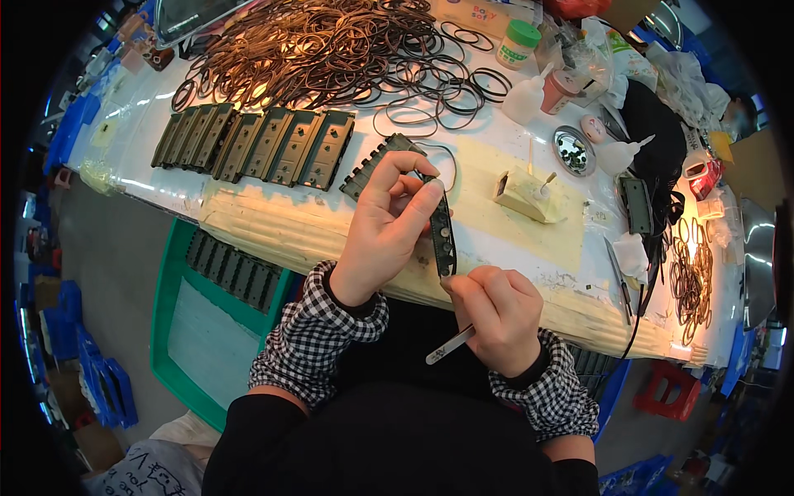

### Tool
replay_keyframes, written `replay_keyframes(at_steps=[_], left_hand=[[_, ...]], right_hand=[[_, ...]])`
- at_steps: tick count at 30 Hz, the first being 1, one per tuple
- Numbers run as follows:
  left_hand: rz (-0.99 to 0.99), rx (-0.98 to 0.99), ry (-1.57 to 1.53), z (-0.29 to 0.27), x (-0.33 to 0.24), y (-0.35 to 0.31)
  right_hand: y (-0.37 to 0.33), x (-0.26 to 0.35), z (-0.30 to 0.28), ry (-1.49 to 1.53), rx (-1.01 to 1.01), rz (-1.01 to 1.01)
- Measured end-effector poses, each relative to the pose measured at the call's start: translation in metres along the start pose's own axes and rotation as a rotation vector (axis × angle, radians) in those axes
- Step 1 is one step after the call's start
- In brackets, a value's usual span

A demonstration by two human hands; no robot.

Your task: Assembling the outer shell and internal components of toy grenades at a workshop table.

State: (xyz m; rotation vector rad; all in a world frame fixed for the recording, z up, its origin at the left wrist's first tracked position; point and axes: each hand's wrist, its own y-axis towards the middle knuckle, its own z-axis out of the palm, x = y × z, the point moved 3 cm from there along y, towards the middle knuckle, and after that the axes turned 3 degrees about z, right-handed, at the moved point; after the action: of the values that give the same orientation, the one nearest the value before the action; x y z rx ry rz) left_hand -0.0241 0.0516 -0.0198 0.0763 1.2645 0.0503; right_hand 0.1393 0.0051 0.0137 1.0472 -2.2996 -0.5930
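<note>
My left hand (385, 227) grips the upper end of a narrow dark green plastic part (441, 236), seen edge-on with round bumps along its side. The part is held tilted in front of the table's edge. My right hand (499, 317) is closed around metal tweezers (451, 345), whose flat back end sticks out below the palm. Its thumb and forefinger meet at the part's lower end; the tweezers' tips are hidden there. Just behind my left hand, a similar ridged part (372, 169) lies on the table, with a thin dark ring (451, 157) beside it.
Rows of olive plastic parts (285, 145) lie at left, before a heap of dark rings (314, 50). A beige block (529, 194) holds thin sticks; a round metal dish (573, 151) contains small green pieces. A green tray (165, 331) with more parts sits below the table's left edge.
</note>
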Motion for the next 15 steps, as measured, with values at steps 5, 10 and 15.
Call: replay_keyframes(at_steps=[5, 10, 15], left_hand=[[0.009, 0.011, -0.028, 0.001, -0.001, -0.001], [0.022, 0.013, -0.082, 0.003, -0.001, -0.002], [0.035, 0.031, -0.077, 0.006, -0.009, -0.007]], right_hand=[[-0.009, 0.001, 0.003, -0.058, -0.090, -0.085], [0.000, -0.001, -0.003, 0.289, -0.187, 0.226], [0.006, -0.013, -0.005, 0.697, 0.146, 0.750]])
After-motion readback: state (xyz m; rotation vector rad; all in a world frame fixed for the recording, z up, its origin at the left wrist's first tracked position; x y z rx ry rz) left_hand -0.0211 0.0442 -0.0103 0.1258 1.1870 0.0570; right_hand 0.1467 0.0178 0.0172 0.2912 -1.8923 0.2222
